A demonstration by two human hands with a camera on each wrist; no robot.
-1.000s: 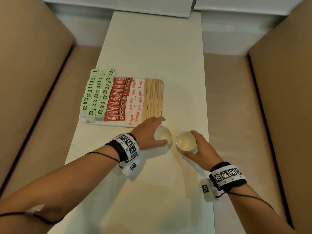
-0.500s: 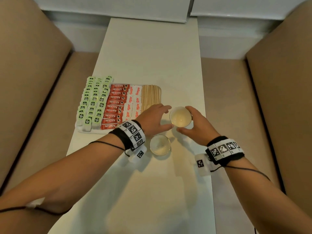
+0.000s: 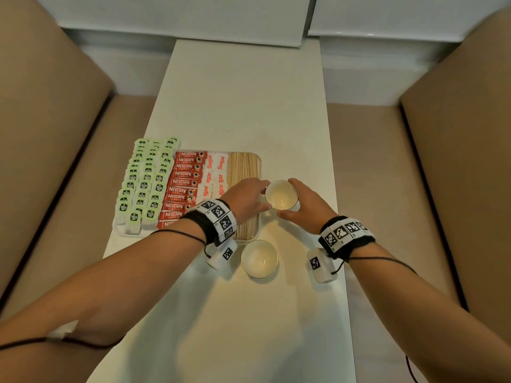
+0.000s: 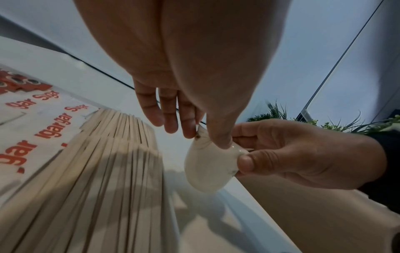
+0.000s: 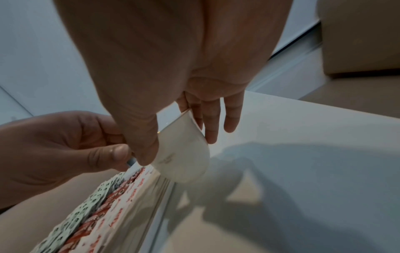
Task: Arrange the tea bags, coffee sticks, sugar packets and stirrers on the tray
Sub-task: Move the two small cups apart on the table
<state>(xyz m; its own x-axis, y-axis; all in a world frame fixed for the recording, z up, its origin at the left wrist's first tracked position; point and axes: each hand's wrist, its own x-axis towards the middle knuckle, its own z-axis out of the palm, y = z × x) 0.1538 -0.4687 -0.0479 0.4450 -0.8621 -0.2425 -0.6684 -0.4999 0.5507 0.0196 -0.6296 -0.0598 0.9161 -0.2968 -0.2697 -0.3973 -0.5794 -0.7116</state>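
Observation:
A white tray (image 3: pixel 260 167) on the left of the table holds rows of green tea bags (image 3: pixel 143 186), red coffee sticks (image 3: pixel 184 186), white sugar packets (image 3: pixel 217 172) and wooden stirrers (image 3: pixel 244 167). Just right of the stirrers a small white cup (image 3: pixel 281 195) is held off the table by both hands. My left hand (image 3: pixel 261 196) pinches its left side with thumb and forefinger, reaching over the stirrers. My right hand (image 3: pixel 297 199) grips its right side. The left wrist view shows the cup (image 4: pixel 205 171) clear of the table, beside the stirrers (image 4: pixel 108 171).
A second white cup (image 3: pixel 259 258) stands on the table just in front of the tray's near right corner, between my wrists. Beige benches (image 3: pixel 414 189) flank the narrow white table (image 3: pixel 243 100). A green plant (image 4: pixel 279 113) shows in the left wrist view.
My right hand lifted one cup and carried it forward beside the stirrers. My left hand left the other cup on the table and took hold of the lifted cup.

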